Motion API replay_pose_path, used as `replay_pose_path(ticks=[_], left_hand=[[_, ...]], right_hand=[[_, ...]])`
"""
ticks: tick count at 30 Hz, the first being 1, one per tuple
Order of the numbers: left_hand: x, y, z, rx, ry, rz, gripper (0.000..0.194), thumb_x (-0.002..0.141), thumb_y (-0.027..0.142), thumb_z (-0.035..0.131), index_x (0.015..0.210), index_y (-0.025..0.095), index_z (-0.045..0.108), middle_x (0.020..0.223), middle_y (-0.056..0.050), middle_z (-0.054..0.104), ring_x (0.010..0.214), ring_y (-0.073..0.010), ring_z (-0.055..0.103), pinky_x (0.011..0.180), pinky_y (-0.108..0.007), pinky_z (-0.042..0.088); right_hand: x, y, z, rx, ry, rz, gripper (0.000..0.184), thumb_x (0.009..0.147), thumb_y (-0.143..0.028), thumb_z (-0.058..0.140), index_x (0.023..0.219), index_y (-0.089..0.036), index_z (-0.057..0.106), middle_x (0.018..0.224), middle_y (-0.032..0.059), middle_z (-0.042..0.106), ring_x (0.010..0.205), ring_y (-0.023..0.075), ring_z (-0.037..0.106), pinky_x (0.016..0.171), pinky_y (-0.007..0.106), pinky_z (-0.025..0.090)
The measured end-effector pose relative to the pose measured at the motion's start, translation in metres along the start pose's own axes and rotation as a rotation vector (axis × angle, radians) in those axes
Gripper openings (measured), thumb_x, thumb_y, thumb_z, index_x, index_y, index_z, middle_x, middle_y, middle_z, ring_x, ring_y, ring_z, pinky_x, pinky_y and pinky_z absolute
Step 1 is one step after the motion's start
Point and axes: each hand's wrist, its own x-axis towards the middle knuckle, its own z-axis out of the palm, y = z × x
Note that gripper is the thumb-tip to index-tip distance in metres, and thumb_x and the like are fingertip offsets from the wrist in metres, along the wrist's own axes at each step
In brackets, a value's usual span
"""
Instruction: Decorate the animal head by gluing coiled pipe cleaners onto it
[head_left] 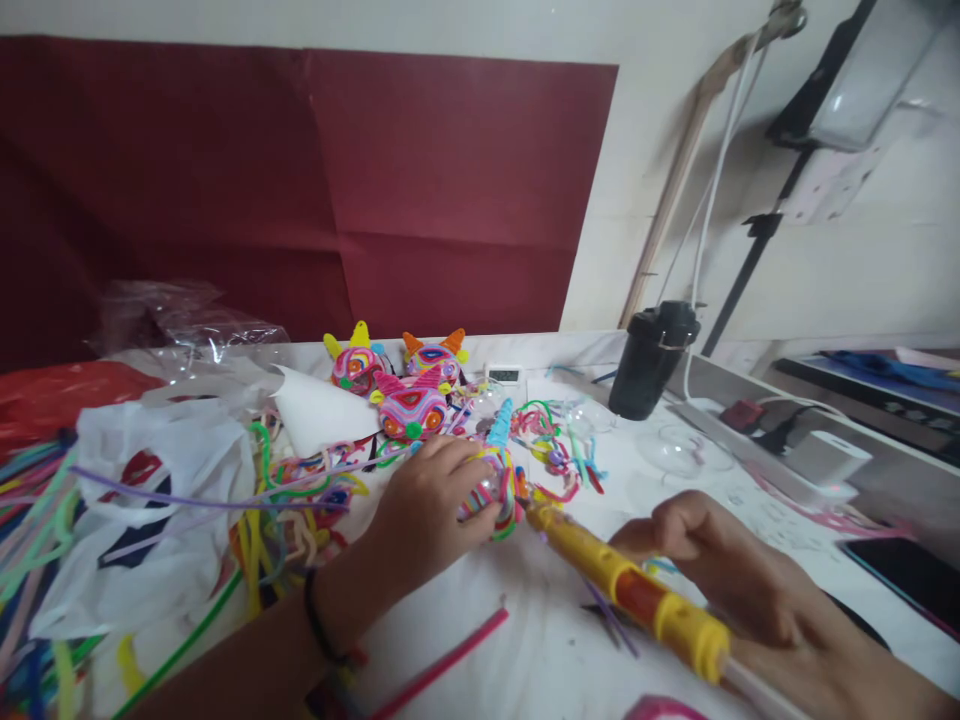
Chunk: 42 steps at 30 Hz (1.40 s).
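Observation:
My left hand [435, 495] is closed around a clear plastic ball partly covered in coloured pipe cleaners [491, 480]. A light-blue horn-shaped piece [500, 424] sticks up from the ball. In my right hand [739, 575] is a yellow hot glue gun [630, 580], its nozzle at the right side of the ball. A whitish glue stick [757, 690] juts from the gun's rear; the grip is mostly hidden. Behind my left hand stand several similar pipe-cleaner creatures, including a pink one [411, 408] and one with yellow ears [358, 362].
Loose pipe cleaners [300, 490] and a white plastic bag [161, 500] spread across the left. A black lidded cup [652, 360] stands at the back right, near clear plastic half-shells [671, 448]. A phone [911, 580] lies far right. A pink pipe cleaner [442, 662] lies in front.

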Motion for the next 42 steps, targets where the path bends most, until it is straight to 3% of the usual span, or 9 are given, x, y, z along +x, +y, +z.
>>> replay_pose_path(ticks=[3,7,10,13,15,18,30,33,42], left_hand=[[0.001,0.0,0.0,-0.003,0.004,0.009,0.022,0.073,0.015,0.068,0.095,0.015,0.066,0.101,-0.009,0.07,0.095,-0.0256,0.064,0.09,-0.042,0.054],[0.0,0.002,0.0,0.007,0.003,0.007,0.023,0.072,0.013,0.067,0.096,0.015,0.066,0.103,-0.009,0.07,0.097,-0.0258,0.063,0.089,-0.041,0.054],[-0.001,0.002,0.0,0.007,0.012,0.002,0.022,0.073,0.015,0.068,0.095,0.016,0.066,0.102,-0.008,0.07,0.096,-0.0255,0.063,0.089,-0.041,0.054],[-0.002,0.003,0.001,0.003,0.002,-0.003,0.022,0.074,0.017,0.069,0.096,0.016,0.066,0.102,-0.008,0.07,0.096,-0.0256,0.063,0.089,-0.042,0.055],[-0.002,0.003,0.001,0.01,-0.004,-0.006,0.021,0.076,0.018,0.069,0.096,0.015,0.066,0.102,-0.009,0.07,0.097,-0.0261,0.063,0.089,-0.043,0.055],[-0.002,0.003,0.001,0.016,-0.008,-0.006,0.019,0.076,0.019,0.069,0.094,0.014,0.066,0.101,-0.01,0.07,0.096,-0.0266,0.063,0.089,-0.044,0.055],[-0.001,0.004,0.001,0.014,-0.016,-0.016,0.016,0.076,0.018,0.067,0.092,0.015,0.066,0.1,-0.009,0.07,0.096,-0.026,0.063,0.088,-0.043,0.055],[-0.001,0.003,0.001,0.011,-0.012,-0.014,0.019,0.075,0.017,0.067,0.094,0.015,0.066,0.101,-0.009,0.07,0.097,-0.026,0.063,0.09,-0.043,0.055],[-0.001,0.004,-0.001,0.019,-0.017,-0.021,0.021,0.075,0.017,0.069,0.096,0.015,0.066,0.101,-0.008,0.07,0.097,-0.0265,0.063,0.09,-0.043,0.055]], right_hand=[[-0.011,0.0,-0.001,0.027,-0.216,0.043,0.025,0.083,-0.044,0.068,0.099,-0.032,0.051,0.115,0.0096,0.06,0.107,0.0318,0.06,0.064,0.031,0.057],[-0.004,-0.007,0.006,0.106,-0.073,-0.014,0.025,0.085,-0.045,0.067,0.1,-0.03,0.053,0.109,0.0075,0.06,0.102,0.0265,0.06,0.067,0.027,0.055],[0.011,-0.013,0.011,0.153,-0.106,-0.118,0.029,0.085,-0.046,0.068,0.099,-0.029,0.05,0.1,0.0057,0.061,0.101,0.0238,0.058,0.07,0.026,0.052],[0.022,-0.017,0.015,0.235,-0.065,-0.126,0.034,0.082,-0.047,0.072,0.095,-0.027,0.049,0.089,0.0025,0.059,0.08,0.0169,0.058,0.053,0.018,0.044],[0.026,-0.017,0.017,0.263,-0.054,-0.121,0.035,0.082,-0.045,0.073,0.096,-0.026,0.048,0.079,-0.0014,0.056,0.058,0.0095,0.048,0.044,0.015,0.035],[0.03,-0.014,0.018,0.262,-0.06,-0.092,0.035,0.083,-0.044,0.072,0.096,-0.027,0.044,0.072,-0.0052,0.05,0.046,0.0055,0.036,0.039,0.015,0.028],[0.036,-0.016,0.017,0.241,0.029,-0.031,0.043,0.077,-0.047,0.077,0.096,-0.026,0.044,0.077,-0.0036,0.056,0.062,0.0119,0.054,0.051,0.02,0.039],[0.036,-0.019,0.019,0.266,0.013,-0.04,0.046,0.076,-0.049,0.077,0.095,-0.027,0.042,0.081,-0.0025,0.059,0.074,0.0166,0.06,0.062,0.025,0.044],[0.033,-0.018,0.014,0.238,-0.054,-0.051,0.046,0.079,-0.05,0.075,0.094,-0.027,0.039,0.081,-0.0011,0.06,0.073,0.0174,0.061,0.059,0.025,0.044]])
